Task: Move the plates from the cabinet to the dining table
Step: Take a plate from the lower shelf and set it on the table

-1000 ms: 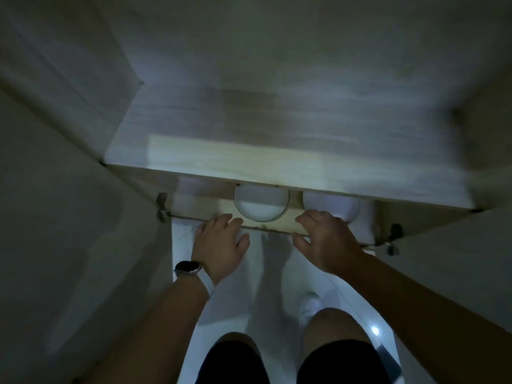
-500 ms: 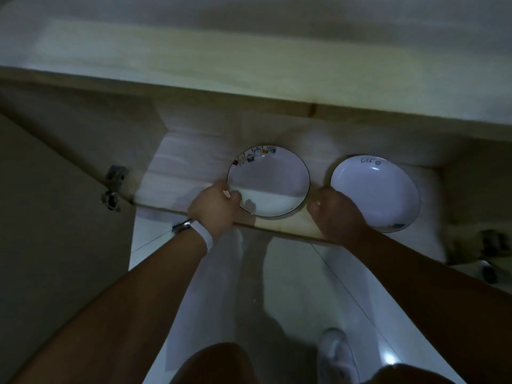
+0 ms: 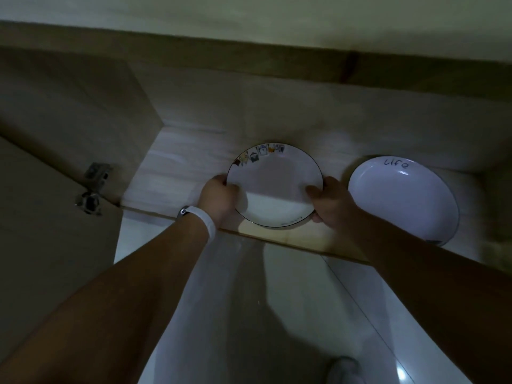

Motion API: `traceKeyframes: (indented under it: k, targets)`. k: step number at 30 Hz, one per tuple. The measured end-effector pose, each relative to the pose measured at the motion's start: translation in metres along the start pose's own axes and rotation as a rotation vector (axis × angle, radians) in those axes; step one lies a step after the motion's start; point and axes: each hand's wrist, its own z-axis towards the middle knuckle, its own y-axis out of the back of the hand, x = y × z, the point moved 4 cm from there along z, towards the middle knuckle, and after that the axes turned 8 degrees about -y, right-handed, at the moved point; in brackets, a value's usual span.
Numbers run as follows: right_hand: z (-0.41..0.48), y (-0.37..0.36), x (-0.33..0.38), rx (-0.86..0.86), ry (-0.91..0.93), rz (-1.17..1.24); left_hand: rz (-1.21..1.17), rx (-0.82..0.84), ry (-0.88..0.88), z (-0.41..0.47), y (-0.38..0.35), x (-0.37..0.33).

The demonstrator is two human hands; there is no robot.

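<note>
Nearest the camera, two bare forearms reach over a pale tiled floor [image 3: 291, 314] toward the front edge of the cabinet shelf [image 3: 177, 173], which serves as the landmark here. A white wristband [image 3: 206, 224] sits on the left wrist, just short of that edge. Past the edge, the left hand [image 3: 220, 198] is clamped on the left rim of the decorated plate [image 3: 274, 184], thumb on top, and the right hand [image 3: 329, 202] is clamped on its right rim the same way. This plate, white with a thin dark border and small coloured pictures along its far rim, lies on the shelf close to the front edge; whether it is lifted clear of the wood cannot be told. To its right on the same shelf, apart from it, rests a second white plate [image 3: 401, 200] with "life" written near its far rim. A metal hinge [image 3: 92, 187] sits at the shelf's left end. Nothing sits inside either plate
</note>
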Motion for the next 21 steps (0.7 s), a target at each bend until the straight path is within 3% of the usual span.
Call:
traceKeyframes:
  k: [9,15,21]
  targets:
    - [-0.001,-0.003,-0.001,0.029,-0.009,0.075,-0.004,-0.034,-0.077,-0.003,-0.004,0.009]
    - [-0.032,-0.001,0.001,0.023,0.005,0.096,-0.206,-0.123,-0.058,-0.04,0.007,0.006]
    - [-0.099,0.015,0.009,0.024,-0.009,0.053,-0.24,-0.086,0.029,-0.094,0.028,-0.013]
